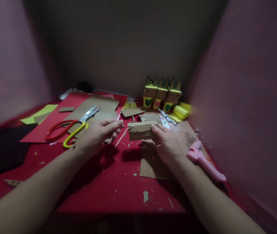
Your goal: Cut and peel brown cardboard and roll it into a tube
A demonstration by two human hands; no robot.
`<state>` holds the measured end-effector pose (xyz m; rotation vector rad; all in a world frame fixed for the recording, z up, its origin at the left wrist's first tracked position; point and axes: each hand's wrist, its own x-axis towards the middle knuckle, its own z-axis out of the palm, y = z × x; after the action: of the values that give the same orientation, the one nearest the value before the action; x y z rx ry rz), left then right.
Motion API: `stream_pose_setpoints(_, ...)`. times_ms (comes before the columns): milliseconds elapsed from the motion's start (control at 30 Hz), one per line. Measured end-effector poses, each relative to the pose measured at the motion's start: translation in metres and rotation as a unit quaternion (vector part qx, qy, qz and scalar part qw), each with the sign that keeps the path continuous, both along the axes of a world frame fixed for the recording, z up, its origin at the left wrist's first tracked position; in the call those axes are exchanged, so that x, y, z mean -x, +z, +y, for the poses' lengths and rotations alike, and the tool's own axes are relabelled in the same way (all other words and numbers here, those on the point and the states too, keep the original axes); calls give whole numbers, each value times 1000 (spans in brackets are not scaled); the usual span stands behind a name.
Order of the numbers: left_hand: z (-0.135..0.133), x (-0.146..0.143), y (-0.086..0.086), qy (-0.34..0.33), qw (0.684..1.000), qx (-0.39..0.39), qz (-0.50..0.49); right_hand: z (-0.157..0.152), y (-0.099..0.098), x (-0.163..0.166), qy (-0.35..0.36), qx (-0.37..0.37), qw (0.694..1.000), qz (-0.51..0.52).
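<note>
My right hand (166, 143) is closed on the right end of a folded strip of cardboard (139, 130), thumb on top. The strip is held above the red tabletop, its upper face rough and torn. Just left of it, my left hand (105, 131) has its fingers curled in a pinch, apart from the strip. Whatever those fingers hold, if anything, is too small to make out. A thin wooden stick (121, 138) slants between the left hand and the strip. Scissors (80, 125) with red and yellow handles lie open behind the left hand.
A pink glue gun (205, 161) lies by my right forearm. Cardboard box figures (162, 94) with hearts stand at the back, near markers (166, 116) and a yellow paper roll (181, 112). Red paper (41, 130) and a black sheet (6, 149) lie left; flat cardboard (153, 165) lies below.
</note>
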<state>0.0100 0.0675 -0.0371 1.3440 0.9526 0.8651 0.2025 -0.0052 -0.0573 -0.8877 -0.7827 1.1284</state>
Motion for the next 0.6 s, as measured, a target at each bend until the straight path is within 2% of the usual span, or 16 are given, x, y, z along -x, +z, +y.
stream_pose_setpoints(100, -5, -6, -6, -64, 998, 10, 23, -1, -2, 3, -3, 3, 1000, -2)
stream_pose_setpoints(167, -8, -9, -9, -77, 996, -4, 32, -2, -3, 5, 5, 13, 1000, -3)
stream_pose_setpoints(400, -10, -14, -13, -14, 999, 4, 29, -4, -6, 9, 60, 4, 998, 7)
stream_pose_setpoints(600, -9, -11, -16, -7, 999, 15, 29, -3, -1, 7, 90, 31, 995, 26)
